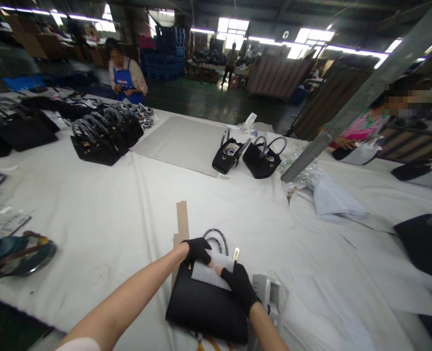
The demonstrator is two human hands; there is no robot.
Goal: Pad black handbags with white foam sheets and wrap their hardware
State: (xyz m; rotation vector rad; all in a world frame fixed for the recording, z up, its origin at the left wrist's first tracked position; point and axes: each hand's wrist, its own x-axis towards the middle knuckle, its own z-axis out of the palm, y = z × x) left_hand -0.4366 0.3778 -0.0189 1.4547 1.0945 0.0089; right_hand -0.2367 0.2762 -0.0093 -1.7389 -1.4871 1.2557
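A black handbag (206, 309) lies on the white-covered table in front of me, its wrapped handles (219, 234) pointing away. Across its upper part is a thin whitish foam sheet (206, 276). My left hand (198, 251), in a black fingerless glove, grips the sheet's upper edge near the handles. My right hand (240, 286), gloved the same way, is closed on the sheet from the right, fingertips close to the left ones. A gold-coloured clasp strap (236, 253) sticks out above my right hand. The palms' undersides are hidden.
Brown cardboard strips (182, 219) lie behind the handbag; a clear plastic-wrapped item (270, 297) is at its right. A clothes iron (18, 253) sits left. Black bags (99, 139) and a metal post (311, 156) stand farther back. A co-worker in a blue apron (126, 80) stands beyond.
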